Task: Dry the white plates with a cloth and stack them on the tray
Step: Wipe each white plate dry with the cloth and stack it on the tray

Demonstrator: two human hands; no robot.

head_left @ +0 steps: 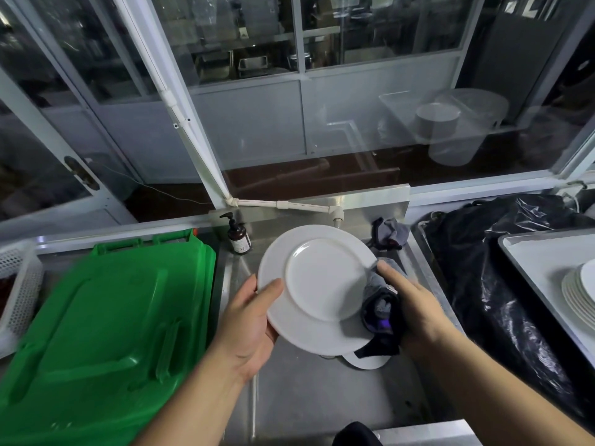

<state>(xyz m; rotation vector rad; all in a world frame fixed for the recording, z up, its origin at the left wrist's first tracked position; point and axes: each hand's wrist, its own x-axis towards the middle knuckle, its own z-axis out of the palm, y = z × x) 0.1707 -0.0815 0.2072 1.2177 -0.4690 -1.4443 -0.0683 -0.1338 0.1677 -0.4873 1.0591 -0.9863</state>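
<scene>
- The left hand (249,320) gripped a white plate (317,286) at its lower-left rim, the thumb curled over the upper face and the remaining fingers hidden beneath.
- The plate was held above a steel sink (309,400), tilted so that its upper face met the camera, its raised central ring visible.
- The right hand (413,307) clasped a dark grey cloth (380,304), its fingers curled round the bunched fabric and pressing it against the plate's right rim.
- A loose end of the cloth hung below the plate's lower right edge.
- Part of a second white plate (367,362) lay in the sink, showing just beneath the held plate and the hanging cloth end.
- A stack of white plates (576,294) stood on a pale tray (541,255) at the far right, well apart from the held plate; only the stack's left portion fell within the frame.
- Black plastic sheeting (489,268) lay between the sink and the tray.
- A green plastic lid (106,320) lay to the left of the sink, beside a white perforated basket (19,284) at the left edge.
- A brown pump bottle (238,236) stood at the sink's rear left corner.
- Another grey cloth (391,233) lay crumpled at the sink's rear right corner.
- A white pipe (289,206) ran along the back of the sink, below glazed partitions (244,37).
</scene>
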